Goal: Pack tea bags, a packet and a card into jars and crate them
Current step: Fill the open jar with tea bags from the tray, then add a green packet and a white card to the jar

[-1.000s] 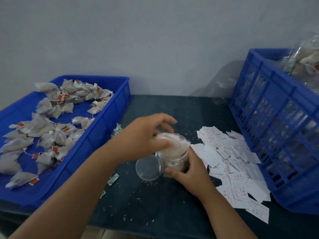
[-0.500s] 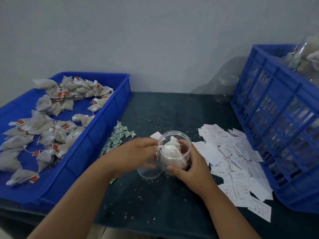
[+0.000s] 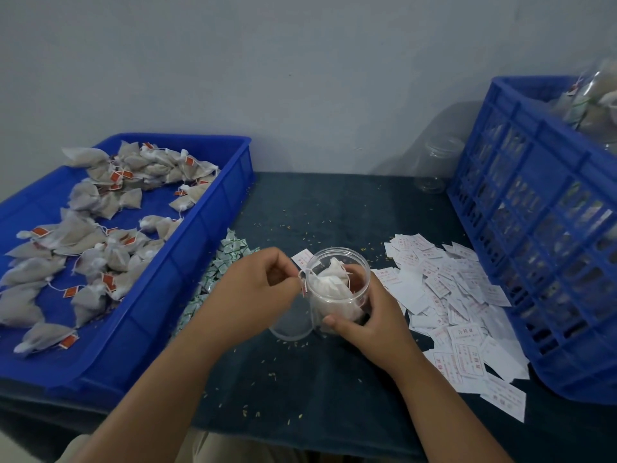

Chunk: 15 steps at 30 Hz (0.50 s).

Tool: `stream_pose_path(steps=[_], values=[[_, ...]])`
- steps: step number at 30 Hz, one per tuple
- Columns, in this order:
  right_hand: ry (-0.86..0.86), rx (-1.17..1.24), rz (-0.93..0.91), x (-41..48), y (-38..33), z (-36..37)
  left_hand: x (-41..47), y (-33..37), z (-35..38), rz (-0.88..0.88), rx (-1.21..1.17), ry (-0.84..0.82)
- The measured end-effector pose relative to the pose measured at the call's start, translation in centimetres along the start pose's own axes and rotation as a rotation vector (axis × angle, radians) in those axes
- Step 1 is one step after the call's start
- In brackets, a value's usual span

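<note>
Our right hand (image 3: 370, 317) wraps the jar (image 3: 338, 253) to steady it; our left hand (image 3: 257, 289), just beside, pinches a stray tag string (image 3: 305, 273), likely to tuck in

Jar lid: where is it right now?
Head view, near centre: the clear lid lies on the dark table just left of the jar, partly hidden under the left hand.

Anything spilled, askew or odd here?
Small tea-coloured flecks lie scattered over the dark table. One tea bag's string hangs over the rim of the jar, pinched by the left hand. The right hand grips the jar.
</note>
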State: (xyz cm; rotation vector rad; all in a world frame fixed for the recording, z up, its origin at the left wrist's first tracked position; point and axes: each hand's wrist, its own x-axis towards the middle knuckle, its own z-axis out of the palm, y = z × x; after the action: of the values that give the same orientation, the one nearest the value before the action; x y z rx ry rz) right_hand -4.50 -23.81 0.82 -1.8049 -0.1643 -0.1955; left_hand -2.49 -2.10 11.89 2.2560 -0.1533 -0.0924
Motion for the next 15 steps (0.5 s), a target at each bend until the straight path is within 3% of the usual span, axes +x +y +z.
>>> stream_pose_path(steps=[4,10,12,15], values=[[-0.003,-0.001,0.016,0.0,0.0,0.0,-0.1,0.1,0.8,-0.051,-0.13,0.022],[0.007,0.024,0.028,0.1,0.1,-0.1,-0.1,2.0,1.1,0.189,-0.13,0.176],[0.007,0.026,0.023,0.1,0.2,-0.1,0.1,2.8,1.2,0.22,-0.18,0.14],[-0.005,0.032,0.014,0.1,0.2,0.0,0.2,3.5,1.4,0.263,-0.071,0.01]])
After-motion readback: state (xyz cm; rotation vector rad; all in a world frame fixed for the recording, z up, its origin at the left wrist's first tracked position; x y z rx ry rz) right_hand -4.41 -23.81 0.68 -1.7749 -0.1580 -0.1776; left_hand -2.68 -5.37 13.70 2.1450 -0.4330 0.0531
